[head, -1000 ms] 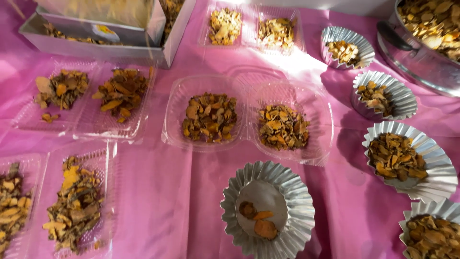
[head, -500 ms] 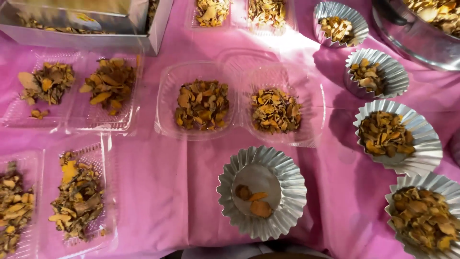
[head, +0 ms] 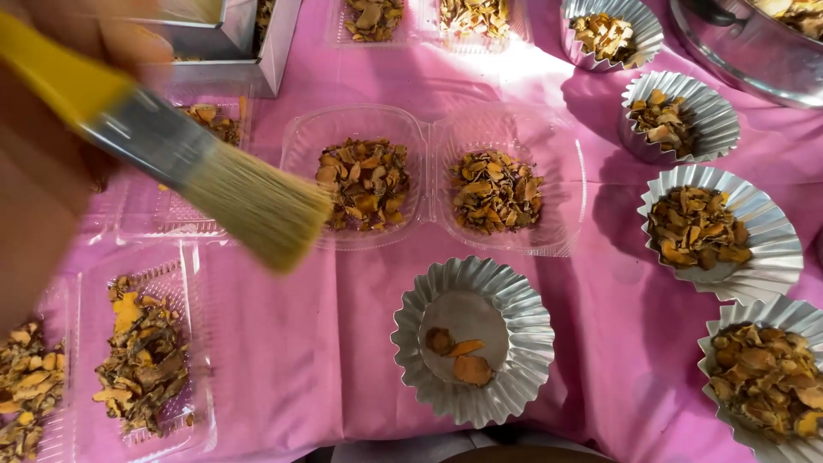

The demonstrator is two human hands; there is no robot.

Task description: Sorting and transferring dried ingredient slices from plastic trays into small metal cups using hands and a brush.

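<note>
A flat paintbrush with a yellow handle, a metal ferrule and pale bristles crosses the upper left, close to the camera and blurred. My left hand is wrapped around its handle at the left edge. The bristle tip hangs over the left rim of a clear two-part plastic tray, which holds two heaps of dried orange-brown slices. In front of that tray stands a fluted silver foil cup with only three slices in it. My right hand is out of sight.
Everything sits on a pink cloth. Several fluted foil cups full of dried slices line the right side. A steel pot is at the top right, a metal box at the top left, and clear trays of slices at the lower left.
My left hand with the brush has come into view from the left, where no hand was seen before. The view has shifted slightly toward me.
</note>
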